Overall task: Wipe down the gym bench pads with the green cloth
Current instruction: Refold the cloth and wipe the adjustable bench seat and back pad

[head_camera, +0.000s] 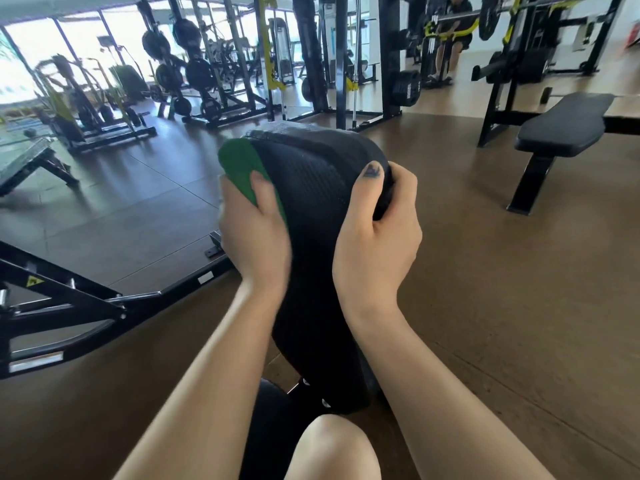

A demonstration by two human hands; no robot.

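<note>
**Both hands on the raised back pad, cloth under my left**

The black bench pad stands tilted up in front of me, its rounded top end away from me and its lower end down near my knee. My left hand presses the green cloth against the pad's left edge, near the top. The cloth lies between my palm and the pad; my thumb lies across it and pins it flat, and the green sticks out above my thumb and curves round the pad's side. My other fingers are behind the cloth, so I cannot see how they lie.

My right hand grips the opposite, right edge of the pad at about the same height. Its thumb lies on the textured front face, and the fingers curl round the edge to the back. The two hands sit on either side of the pad with its face bare between them.

A flat bench stands well apart on my right on the brown floor. Weight racks line the far side by the windows, and a black frame lies low on my left.
</note>
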